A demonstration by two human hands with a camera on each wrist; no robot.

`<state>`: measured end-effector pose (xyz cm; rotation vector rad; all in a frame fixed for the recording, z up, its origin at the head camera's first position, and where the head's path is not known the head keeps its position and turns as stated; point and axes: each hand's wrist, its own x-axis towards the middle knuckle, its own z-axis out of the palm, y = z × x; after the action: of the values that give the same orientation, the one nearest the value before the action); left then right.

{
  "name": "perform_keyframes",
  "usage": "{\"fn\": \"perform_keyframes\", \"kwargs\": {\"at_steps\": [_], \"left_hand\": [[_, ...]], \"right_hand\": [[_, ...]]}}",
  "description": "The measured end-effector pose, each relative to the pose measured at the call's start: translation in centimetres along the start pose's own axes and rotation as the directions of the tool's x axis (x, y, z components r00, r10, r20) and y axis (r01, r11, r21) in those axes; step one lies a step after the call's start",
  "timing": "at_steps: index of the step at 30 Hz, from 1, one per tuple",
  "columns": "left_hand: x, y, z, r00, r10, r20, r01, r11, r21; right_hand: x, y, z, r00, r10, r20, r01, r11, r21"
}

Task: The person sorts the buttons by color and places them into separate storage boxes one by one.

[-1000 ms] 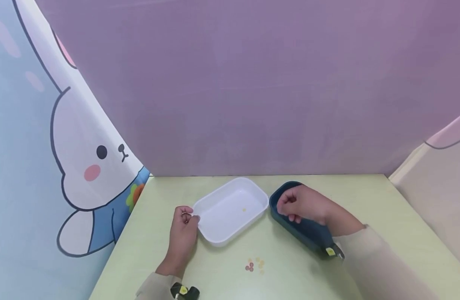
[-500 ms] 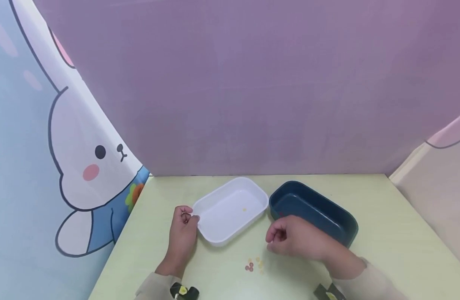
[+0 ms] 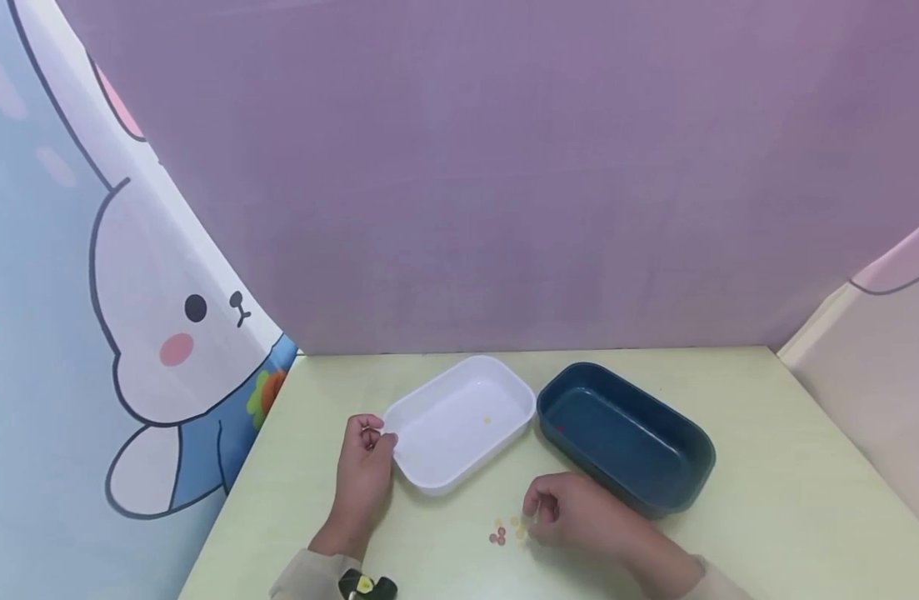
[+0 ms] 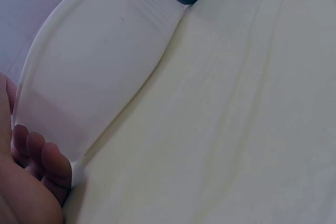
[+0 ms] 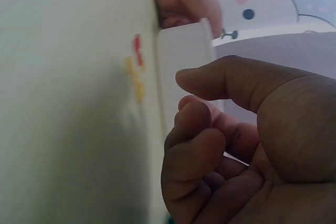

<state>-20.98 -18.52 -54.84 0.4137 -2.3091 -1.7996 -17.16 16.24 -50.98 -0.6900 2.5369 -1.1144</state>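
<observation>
- Nearest, on a pale green surface [image 3: 774,467], lie small flat discs: red discs [image 3: 501,531] at left, yellow discs [image 3: 515,521] at right.
- The right hand [image 3: 579,512] has just come down from over a dark blue box [image 3: 616,442] to the yellow discs. Its thumb and fingers are parted, gripping nothing; whether a fingertip touches a disc cannot be told.
- The left hand [image 3: 365,458] still pinches the rim of a white box [image 3: 444,437].
- Inside the white box sits a lone yellow disc [image 3: 486,420]; in the blue one, a lone red disc [image 3: 560,428]. So one colour per box seems likely, with another pick-up beginning and most discs left to sort.
- Farthest back: a purple backdrop [image 3: 466,175], with a cartoon rabbit [image 3: 144,333] at left.
</observation>
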Motion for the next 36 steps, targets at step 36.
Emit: {"fn": "perform_keyframes", "kwargs": {"at_steps": [36], "left_hand": [[-0.1, 0.2, 0.0, 1.0, -0.011, 0.009, 0.011, 1.0, 0.009]], "right_hand": [[0.3, 1.4, 2.3, 0.996, 0.068, -0.059, -0.07, 0.997, -0.022]]}}
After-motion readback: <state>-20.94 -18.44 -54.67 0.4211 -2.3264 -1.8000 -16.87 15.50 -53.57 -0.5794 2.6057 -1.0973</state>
